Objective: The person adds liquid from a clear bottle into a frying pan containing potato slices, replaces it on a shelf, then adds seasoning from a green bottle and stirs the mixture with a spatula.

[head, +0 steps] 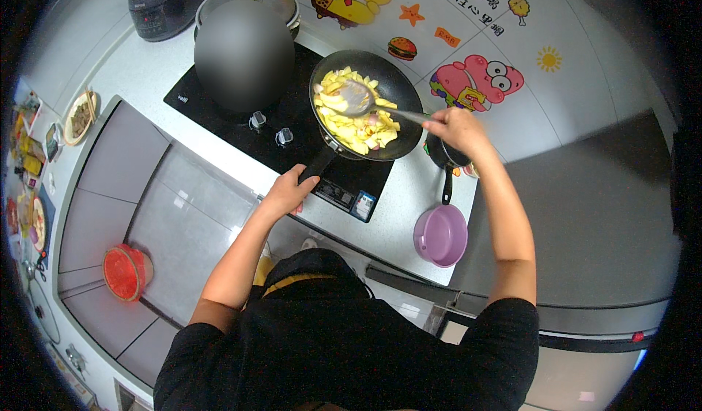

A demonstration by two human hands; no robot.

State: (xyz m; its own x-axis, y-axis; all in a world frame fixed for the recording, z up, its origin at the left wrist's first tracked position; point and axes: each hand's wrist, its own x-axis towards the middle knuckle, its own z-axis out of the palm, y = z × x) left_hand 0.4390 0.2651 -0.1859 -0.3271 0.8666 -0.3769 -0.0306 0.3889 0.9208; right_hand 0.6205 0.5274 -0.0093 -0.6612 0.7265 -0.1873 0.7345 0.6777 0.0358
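Note:
A black wok (407, 84) sits on the right side of the black glass cooktop (230, 131). My left hand (288, 190) grips its handle (319, 165) near the counter's front edge. Pale yellow slices (351, 131), perhaps potato, lie in the wok with a few pinkish pieces among them. My right hand (458, 130) holds a metal spatula (357, 98) by its handle, from the wok's right side. The spatula's head is blurred and rests over the slices.
A small black pan (439, 152) and a purple pot (440, 235) stand right of the cooktop. Behind on the left are a large lidded pot (274, 2) and a dark rice cooker (164, 8). A plate of food with chopsticks (80, 119) lies on the left counter. A red-lined bin (125, 273) stands on the floor.

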